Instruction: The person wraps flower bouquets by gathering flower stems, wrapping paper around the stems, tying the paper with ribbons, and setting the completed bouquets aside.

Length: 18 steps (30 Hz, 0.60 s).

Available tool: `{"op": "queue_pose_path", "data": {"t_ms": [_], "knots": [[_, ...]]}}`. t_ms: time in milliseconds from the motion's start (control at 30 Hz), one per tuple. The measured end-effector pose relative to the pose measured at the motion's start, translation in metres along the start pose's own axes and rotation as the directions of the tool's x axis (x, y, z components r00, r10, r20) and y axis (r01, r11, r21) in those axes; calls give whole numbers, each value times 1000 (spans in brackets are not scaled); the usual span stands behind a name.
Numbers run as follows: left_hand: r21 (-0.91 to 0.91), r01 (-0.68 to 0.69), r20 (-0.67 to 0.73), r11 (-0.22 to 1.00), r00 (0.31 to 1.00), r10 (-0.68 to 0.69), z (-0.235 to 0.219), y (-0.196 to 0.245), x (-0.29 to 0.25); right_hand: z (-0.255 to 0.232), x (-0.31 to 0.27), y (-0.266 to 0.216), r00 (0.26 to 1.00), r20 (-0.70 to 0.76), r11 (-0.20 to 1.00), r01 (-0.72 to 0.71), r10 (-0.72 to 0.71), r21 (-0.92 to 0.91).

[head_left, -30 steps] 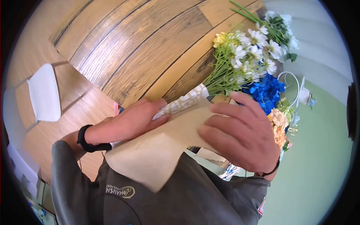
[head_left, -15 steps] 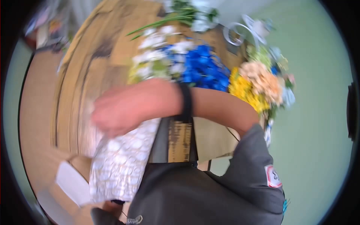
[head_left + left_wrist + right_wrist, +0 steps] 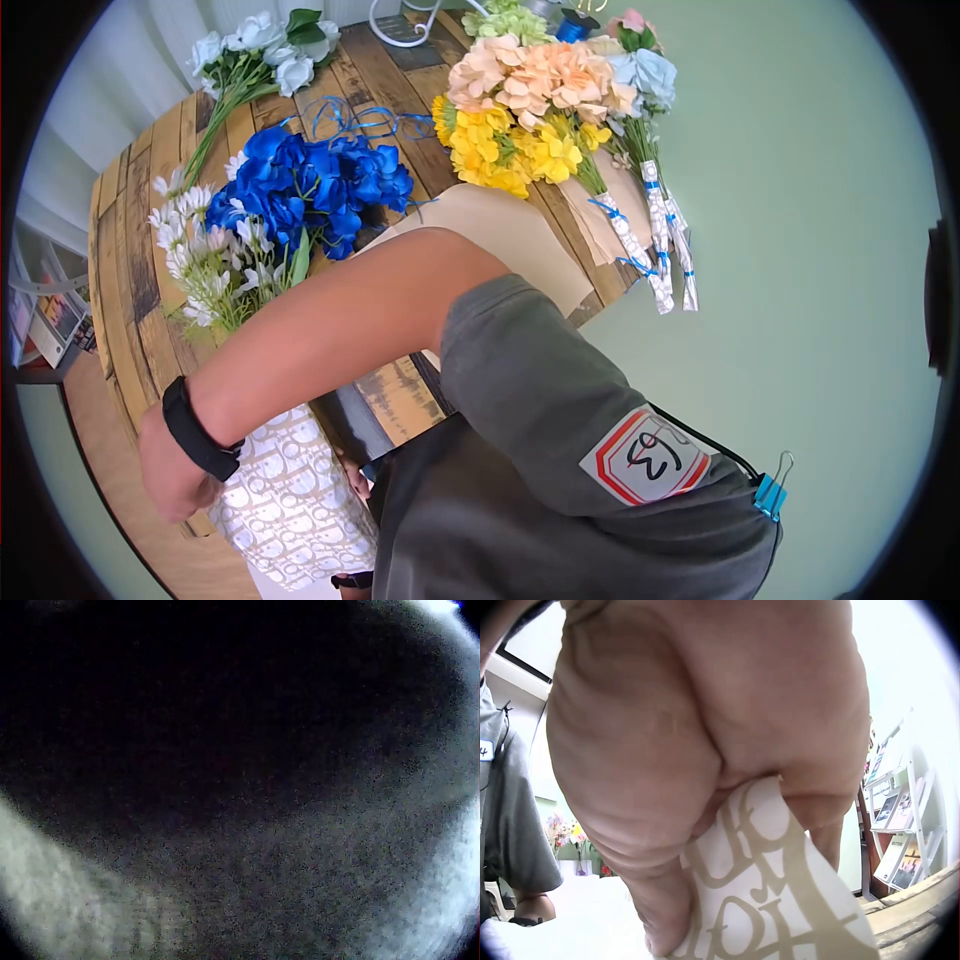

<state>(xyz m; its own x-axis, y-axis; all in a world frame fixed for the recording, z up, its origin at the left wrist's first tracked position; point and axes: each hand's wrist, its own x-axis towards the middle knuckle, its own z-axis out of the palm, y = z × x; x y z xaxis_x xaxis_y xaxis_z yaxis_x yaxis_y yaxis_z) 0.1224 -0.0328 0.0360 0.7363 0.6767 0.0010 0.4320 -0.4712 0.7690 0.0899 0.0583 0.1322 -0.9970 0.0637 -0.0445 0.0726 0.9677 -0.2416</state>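
Note:
My right arm reaches across to the left in the head view, its hand at the upper left edge of a white wrapping paper with a gold letter pattern. In the right wrist view that hand pinches the paper's edge between thumb and fingers. Behind the paper, my left hand is mostly hidden; only a bit of it shows at the right edge, and its wrist lower down. The left wrist view is nearly black. White daisy-like flowers and blue flowers lie just beyond my right forearm.
Peach flowers and yellow flowers lie at the back right, near wrapped stems tied with blue ribbon. Brown paper lies in the middle of the wooden table. Pale blue roses lie at the back left.
The head view has swung round. My right hand has left the brown paper, crossed to the left and now holds the patterned paper, which is spread wide over my left hand.

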Motion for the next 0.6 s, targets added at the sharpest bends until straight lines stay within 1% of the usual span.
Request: {"op": "queue_pose_path", "data": {"t_ms": [33,67,133,167,233,267,367,467,500,567,600], "knots": [[5,11,-10,1000,1000,-11,-1,0,0,-1,0,1,999,-34,999,35,-36,-11],[13,24,-22,1000,999,-24,-3,1,0,-3,-2,-1,999,-40,999,32,-32,-10],[35,42,-61,998,997,-40,-8,-1,0,-7,-3,-6,1000,0,999,-24,24,-21],[46,55,-70,997,996,-52,-10,-2,-3,-6,-3,-7,999,-11,999,-30,30,-21],[61,72,-100,996,993,-66,-9,-2,-4,-1,-5,-5,993,-108,999,37,-39,-17],[68,80,-118,994,990,-72,-8,-2,-5,-1,-4,-7,993,-110,999,32,-35,-22],[97,97,-187,990,979,-78,-4,-3,-8,1,2,-18,996,-80,993,24,-33,-118],[142,104,-246,984,967,-67,-9,-5,-9,-3,5,-24,987,-125,976,76,-103,-206],[156,109,-269,982,961,-64,-9,-5,-9,-7,6,-28,987,-129,973,71,-101,-221],[177,128,-323,976,944,-66,-9,-5,-10,-18,7,-38,994,-78,962,57,-80,-266],[183,150,-342,972,936,-81,-14,-4,-10,-24,7,-32,960,-230,960,93,-157,-264]]}}
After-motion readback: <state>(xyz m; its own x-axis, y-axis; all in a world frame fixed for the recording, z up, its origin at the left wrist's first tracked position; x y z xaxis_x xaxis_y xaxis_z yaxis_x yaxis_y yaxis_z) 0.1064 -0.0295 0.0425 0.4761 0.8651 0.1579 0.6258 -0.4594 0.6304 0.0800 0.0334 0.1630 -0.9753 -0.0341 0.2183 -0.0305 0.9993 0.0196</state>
